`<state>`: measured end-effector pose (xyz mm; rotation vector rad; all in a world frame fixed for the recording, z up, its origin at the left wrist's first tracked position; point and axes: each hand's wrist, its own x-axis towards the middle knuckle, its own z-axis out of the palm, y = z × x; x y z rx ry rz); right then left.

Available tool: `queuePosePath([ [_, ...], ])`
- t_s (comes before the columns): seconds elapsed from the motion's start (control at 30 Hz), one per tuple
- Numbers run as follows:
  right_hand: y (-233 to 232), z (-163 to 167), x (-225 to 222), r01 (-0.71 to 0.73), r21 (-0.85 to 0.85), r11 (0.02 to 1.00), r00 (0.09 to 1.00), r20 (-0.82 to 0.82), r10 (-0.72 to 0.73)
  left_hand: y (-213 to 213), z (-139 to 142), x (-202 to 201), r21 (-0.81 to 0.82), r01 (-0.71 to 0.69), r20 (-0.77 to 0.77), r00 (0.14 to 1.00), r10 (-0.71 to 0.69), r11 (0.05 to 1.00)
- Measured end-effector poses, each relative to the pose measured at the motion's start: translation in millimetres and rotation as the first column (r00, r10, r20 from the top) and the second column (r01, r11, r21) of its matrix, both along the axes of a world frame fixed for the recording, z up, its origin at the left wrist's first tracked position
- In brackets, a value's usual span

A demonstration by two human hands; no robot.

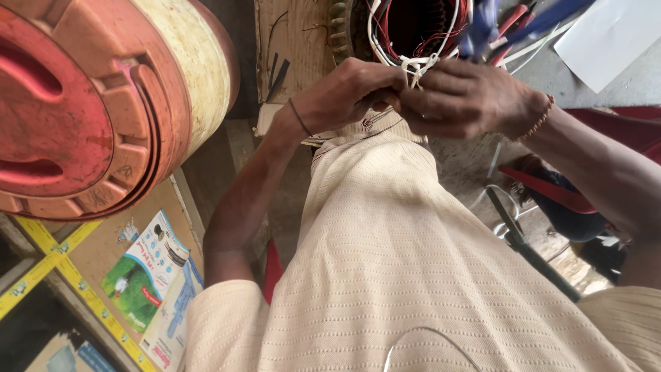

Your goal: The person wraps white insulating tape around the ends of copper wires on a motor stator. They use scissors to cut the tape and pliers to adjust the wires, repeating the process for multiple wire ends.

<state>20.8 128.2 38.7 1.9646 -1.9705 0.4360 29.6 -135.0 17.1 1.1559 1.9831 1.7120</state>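
My left hand [351, 93] and my right hand [468, 96] meet at the top centre, fingers pinched together on a white cord [416, 67] knotted around a bundle of white and red wires. The wires loop out of a round motor stator [413, 24] with dark windings, just beyond my fingertips. A thin black band sits on my left wrist and a beaded bracelet on my right wrist. My cream ribbed shirt fills the lower middle of the view.
A large red and cream plastic drum [103, 103] lies at the left. Printed cartons [148, 275] with yellow tape lie at lower left. A dark metal rod [527, 251] and a red-edged object [551, 193] lie at right. White sheet [606, 34] at top right.
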Motion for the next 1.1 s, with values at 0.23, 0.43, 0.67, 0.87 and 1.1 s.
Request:
queuePosePath([
  [0.23, 35.1, 53.3, 43.2, -0.044, 0.055, 0.998, 0.957, 0.288, 0.026, 15.1, -14.0, 7.5, 0.057, -0.007, 0.093, 0.996, 0.002, 0.998],
  [0.43, 16.2, 27.9, 47.4, 0.542, -0.132, 0.83, 0.717, 0.588, -0.374, 14.2, -10.2, 16.1, 0.105, -0.135, 0.113, 0.986, 0.123, 0.985],
  [0.67, -47.9, -12.5, 85.7, 0.827, -0.207, 0.523, 0.478, 0.75, -0.458, 15.9, -8.0, 33.2, 0.093, -0.282, 0.1, 0.957, 0.272, 0.955],
  [0.87, -41.2, 31.9, 129.2, 0.962, -0.099, 0.256, 0.151, 0.97, -0.192, 36.6, -16.1, 54.3, 0.228, -0.461, 0.021, 0.883, 0.469, 0.857],
  [1.1, -50.8, 24.3, 119.8, 0.958, 0.161, 0.236, -0.121, 0.977, -0.175, 65.0, -24.1, 71.3, 0.205, -0.577, -0.089, 0.794, 0.602, 0.791],
])
